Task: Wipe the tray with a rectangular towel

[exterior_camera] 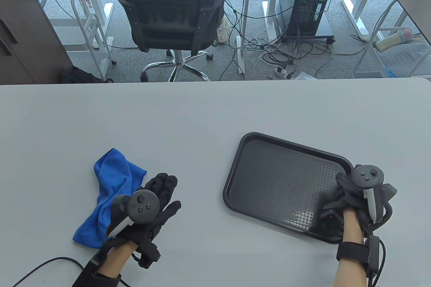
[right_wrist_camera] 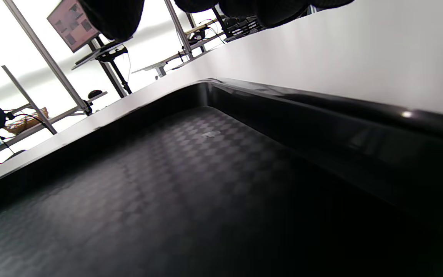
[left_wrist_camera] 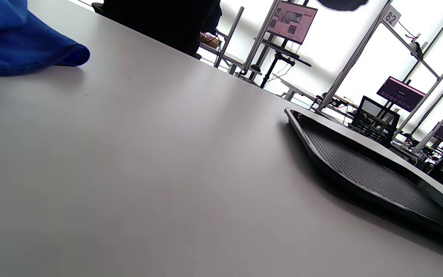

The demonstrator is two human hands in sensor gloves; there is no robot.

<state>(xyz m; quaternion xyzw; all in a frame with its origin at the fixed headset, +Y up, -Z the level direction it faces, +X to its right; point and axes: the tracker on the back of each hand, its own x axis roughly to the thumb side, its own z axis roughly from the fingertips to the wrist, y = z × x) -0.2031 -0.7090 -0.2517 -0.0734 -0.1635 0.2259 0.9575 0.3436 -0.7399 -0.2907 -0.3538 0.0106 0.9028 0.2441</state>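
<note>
Two hands set, towel not yet lifted

Two gloved hands work a grey table (exterior_camera: 202, 112). The left hand (exterior_camera: 151, 206) lies flat with fingers stretched out, partly over the right edge of the crumpled blue towel (exterior_camera: 107, 192); it looks released, resting rather than gripping, though whether any fingertip pins the cloth cannot be told. The black tray (exterior_camera: 276, 179) sits to the right, well apart from the towel, skewed to the table edge. The right hand (exterior_camera: 357, 199) is at the tray's near right corner, fingers reaching over the rim; whether they clamp the rim or merely rest there cannot be told.

Judging from this, wiping has not begun. Risks ahead: the towel is bunched, so a careless pick-up may give a wad that wipes only a narrow strip. If the right hand only rests on the corner, the tray could slide or spin on the smooth table under the first stroke. A trailing towel corner might snag the rim.
</note>
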